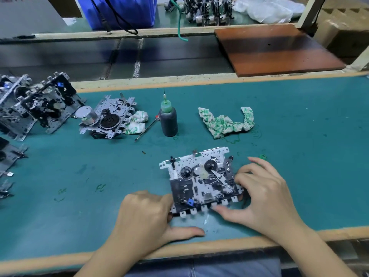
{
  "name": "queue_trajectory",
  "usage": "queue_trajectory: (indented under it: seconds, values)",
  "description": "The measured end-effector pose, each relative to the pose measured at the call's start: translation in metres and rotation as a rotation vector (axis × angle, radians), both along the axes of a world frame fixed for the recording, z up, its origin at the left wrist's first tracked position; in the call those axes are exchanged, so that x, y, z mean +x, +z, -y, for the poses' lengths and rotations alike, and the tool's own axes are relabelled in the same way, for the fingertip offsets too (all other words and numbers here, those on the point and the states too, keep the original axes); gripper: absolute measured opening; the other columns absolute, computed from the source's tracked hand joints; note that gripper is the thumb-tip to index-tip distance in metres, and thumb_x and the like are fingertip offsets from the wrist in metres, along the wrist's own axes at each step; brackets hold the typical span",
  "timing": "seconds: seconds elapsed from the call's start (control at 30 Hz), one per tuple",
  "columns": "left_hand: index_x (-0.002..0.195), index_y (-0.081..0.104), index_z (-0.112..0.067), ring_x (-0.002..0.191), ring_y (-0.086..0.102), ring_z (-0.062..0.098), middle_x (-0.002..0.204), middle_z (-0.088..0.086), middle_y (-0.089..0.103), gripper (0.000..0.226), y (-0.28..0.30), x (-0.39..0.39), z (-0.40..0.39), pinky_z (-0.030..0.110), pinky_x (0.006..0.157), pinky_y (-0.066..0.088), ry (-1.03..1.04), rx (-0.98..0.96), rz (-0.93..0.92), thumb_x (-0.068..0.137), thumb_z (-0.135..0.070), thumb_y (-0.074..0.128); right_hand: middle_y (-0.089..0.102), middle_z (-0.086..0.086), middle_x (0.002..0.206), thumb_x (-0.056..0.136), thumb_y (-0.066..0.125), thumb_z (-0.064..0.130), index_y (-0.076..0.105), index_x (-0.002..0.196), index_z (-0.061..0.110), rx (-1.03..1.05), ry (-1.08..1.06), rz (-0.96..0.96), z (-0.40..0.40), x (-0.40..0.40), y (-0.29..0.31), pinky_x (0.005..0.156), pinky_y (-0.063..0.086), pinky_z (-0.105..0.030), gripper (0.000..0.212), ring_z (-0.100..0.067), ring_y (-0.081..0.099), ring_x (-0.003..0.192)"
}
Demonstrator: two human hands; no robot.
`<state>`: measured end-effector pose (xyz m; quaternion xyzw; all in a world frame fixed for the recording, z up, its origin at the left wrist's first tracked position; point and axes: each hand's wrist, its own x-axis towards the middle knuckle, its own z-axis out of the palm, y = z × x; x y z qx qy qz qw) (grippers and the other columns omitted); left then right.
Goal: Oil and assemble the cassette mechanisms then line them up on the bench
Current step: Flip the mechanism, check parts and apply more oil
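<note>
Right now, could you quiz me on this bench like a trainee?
1. True or false: the oil bottle lies on its side.
2. Which hands touch the cassette mechanism? A) left hand only B) right hand only C) both
3. What lies right of the bottle?

Key: 1. False, it stands upright. 2. C. 3. A crumpled green-and-white rag.

Both forearms are bare, with no sleeves, gloves, rings or watch showing. The left hand (143,214) and right hand (265,198) have short, unpainted nails. Below the fingers (242,179), blue-grey denim covers the lap.
</note>
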<state>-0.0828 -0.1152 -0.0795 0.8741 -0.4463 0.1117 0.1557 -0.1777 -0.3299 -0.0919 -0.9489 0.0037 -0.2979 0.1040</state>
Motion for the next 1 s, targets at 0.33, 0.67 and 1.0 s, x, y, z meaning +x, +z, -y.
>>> queue_trajectory:
  seconds: [0.33, 0.67, 1.0]
  values:
    - [0.041, 0.038, -0.015, 0.025, 0.039, 0.019, 0.030, 0.002, 0.034, 0.078, 0.000, -0.001, -0.002, 0.020, 0.035, 0.023, 0.122, -0.094, 0.142, 0.086, -0.076, 0.022, 0.055, 0.001, 0.058, 0.082, 0.058, 0.054, 0.056, 0.060, 0.009, -0.042, 0.128, -0.011, 0.003, 0.002, 0.002, 0.100, 0.038, -0.043, 0.050, -0.020, 0.058, 0.064]
    - [0.040, 0.043, -0.013, 0.025, 0.039, 0.020, 0.029, 0.002, 0.032, 0.076, -0.001, 0.002, -0.009, 0.020, 0.035, 0.024, 0.181, -0.110, 0.089, 0.076, -0.079, 0.033, 0.060, 0.001, 0.068, 0.082, 0.055, 0.051, 0.065, 0.071, 0.011, -0.085, 0.215, -0.133, 0.007, 0.014, 0.013, 0.091, 0.043, -0.041, 0.044, -0.020, 0.060, 0.070]
    - [0.037, 0.039, -0.013, 0.024, 0.039, 0.024, 0.027, 0.005, 0.032, 0.072, 0.000, 0.001, -0.005, 0.019, 0.040, 0.020, 0.255, -0.082, 0.036, 0.069, -0.078, 0.040, 0.057, 0.029, 0.101, 0.055, 0.056, 0.084, 0.066, 0.101, 0.042, 0.263, 0.154, -0.616, 0.034, 0.036, 0.067, 0.098, 0.037, -0.024, 0.062, 0.003, 0.048, 0.106]
